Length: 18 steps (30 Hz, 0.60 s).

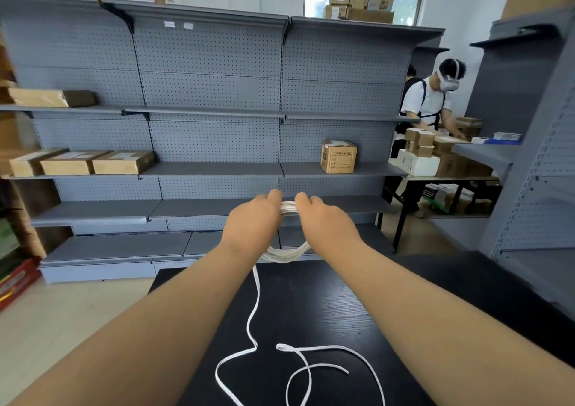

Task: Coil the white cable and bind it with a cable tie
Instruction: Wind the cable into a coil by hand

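We're holding the white cable (pixel 284 255) up in front of us with both hands. The left hand (pixel 252 223) and right hand (pixel 326 225) are knuckles-up and nearly touching, fingers curled over the top of the bundled loops, so each one is clamped round the same bunch of strands. In the little gap between the two grips you can see the flat, ribbon-like strands stacked together. Below the grip the loops hang down in a rough oval, a bit messy at the bottom where the turns fan out.

From the bottom of the coil, under our left wrist, one loose run drops onto the black table (pixel 404 296) and wanders back toward us in lazy squiggles, crossing itself, with a free end lying flat under our right forearm. The tabletop is matte black with a visible wood grain.

Past our hands is grey metal pegboard shelving (pixel 211 144), all tiny holes. Up and right of the grip there's a small cardboard box (pixel 338 156) on a shelf; up and left, flat brown cartons (pixel 93 163). Far right of the grip another person (pixel 427 104) in a white shirt and headset leans over a table of boxes.
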### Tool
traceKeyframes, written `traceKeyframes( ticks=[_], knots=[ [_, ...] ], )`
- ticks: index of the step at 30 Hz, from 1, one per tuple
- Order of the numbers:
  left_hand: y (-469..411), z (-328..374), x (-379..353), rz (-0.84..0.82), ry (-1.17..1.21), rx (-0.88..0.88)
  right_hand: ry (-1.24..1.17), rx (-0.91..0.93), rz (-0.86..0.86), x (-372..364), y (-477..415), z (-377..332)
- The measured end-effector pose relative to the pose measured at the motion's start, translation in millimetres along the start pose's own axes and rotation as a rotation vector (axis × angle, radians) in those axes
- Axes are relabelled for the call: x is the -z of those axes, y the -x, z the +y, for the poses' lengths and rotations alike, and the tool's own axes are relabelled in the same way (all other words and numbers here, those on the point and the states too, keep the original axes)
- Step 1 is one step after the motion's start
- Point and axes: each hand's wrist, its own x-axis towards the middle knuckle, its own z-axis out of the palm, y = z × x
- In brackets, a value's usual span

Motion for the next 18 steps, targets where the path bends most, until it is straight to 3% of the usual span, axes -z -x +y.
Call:
traceKeyframes(
  ticks=[6,14,18],
  knots=[
    [3.6,-2.9,-0.7,-0.016,0.228,0.092,-0.235,-0.119,-0.062,-6.9,-6.6,2.5],
    [6.0,-10.5,-3.7,-0.062,0.537,0.146,-0.691,-0.433,-0.068,-10.6,-7.1,12.8],
    [6.1,-5.6,-9.7,-0.049,0.541,0.146,-0.663,-0.465,-0.045,-10.4,-7.2,12.5]
  ],
)
